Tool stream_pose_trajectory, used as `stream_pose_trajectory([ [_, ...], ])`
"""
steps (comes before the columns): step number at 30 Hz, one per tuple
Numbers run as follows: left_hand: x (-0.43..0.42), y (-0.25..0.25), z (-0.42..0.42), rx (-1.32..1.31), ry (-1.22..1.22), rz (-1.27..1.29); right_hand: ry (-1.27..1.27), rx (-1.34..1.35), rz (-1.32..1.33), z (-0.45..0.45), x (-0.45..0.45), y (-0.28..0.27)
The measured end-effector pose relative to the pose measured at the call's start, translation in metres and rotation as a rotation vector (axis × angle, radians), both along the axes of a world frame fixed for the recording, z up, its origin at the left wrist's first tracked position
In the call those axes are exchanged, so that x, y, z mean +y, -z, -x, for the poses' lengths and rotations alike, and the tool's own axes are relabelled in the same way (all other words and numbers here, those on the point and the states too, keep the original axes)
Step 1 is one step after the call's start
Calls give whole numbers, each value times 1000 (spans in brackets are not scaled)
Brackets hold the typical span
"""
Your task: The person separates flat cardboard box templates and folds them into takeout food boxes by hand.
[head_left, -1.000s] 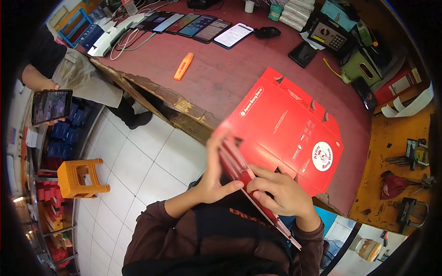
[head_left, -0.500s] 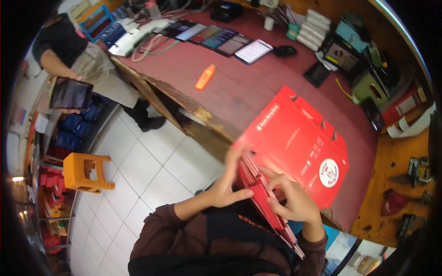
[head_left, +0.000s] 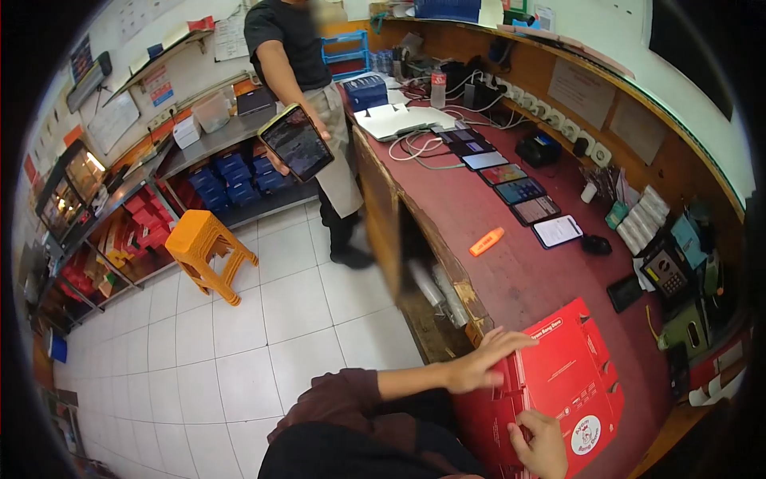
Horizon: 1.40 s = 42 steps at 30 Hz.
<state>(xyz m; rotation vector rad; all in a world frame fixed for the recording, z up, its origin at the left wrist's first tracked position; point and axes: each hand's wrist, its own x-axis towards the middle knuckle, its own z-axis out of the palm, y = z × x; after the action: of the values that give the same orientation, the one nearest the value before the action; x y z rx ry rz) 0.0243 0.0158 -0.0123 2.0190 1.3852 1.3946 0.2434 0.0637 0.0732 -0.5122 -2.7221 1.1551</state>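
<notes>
Flat, unfolded red carton board [head_left: 570,367], printed with white text and a round white logo, lies on the near end of the counter. At its left edge, my left hand [head_left: 483,363] rests with fingers stretched out over the red card. My right hand [head_left: 542,445] is closer to me, its fingers curled at the carton's folded left flaps beside the logo. More red card [head_left: 487,419] hangs toward my lap below both hands; how its layers join is partly hidden.
Several phones [head_left: 519,191] line the maroon counter [head_left: 447,195], with an orange highlighter [head_left: 487,241] nearer. A desk phone [head_left: 666,275] stands right. Across the tiled floor are an orange stool [head_left: 209,251] and a person [head_left: 291,72] holding a tablet [head_left: 297,144].
My view has swung up and left, showing more of the room. The folded red card between my hands has come down against the flat carton, and my left hand's fingers have straightened.
</notes>
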Motion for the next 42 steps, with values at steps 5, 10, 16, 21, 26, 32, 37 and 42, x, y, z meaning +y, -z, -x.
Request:
stream_pose_trajectory([
  [5,75,37,22,-241,-190,346,34,53,-41,3,-9,-9],
  [10,92,41,6,221,-230,312,-68,-55,-389,-21,5,97],
  [16,94,42,-3,201,-302,293,19,55,-3,-2,-10,-6],
  [21,101,45,-2,75,-310,309,-77,-30,-419,-26,15,130],
  [26,114,44,5,-100,-291,319,-105,-24,-519,-34,29,176],
  [32,133,41,5,-643,48,430,-93,-40,-529,-37,34,194],
  [37,118,7,-2,-569,105,187,-74,-35,-528,-40,35,204],
  [42,97,-4,15,-663,247,204,-38,-8,-319,-22,25,99],
])
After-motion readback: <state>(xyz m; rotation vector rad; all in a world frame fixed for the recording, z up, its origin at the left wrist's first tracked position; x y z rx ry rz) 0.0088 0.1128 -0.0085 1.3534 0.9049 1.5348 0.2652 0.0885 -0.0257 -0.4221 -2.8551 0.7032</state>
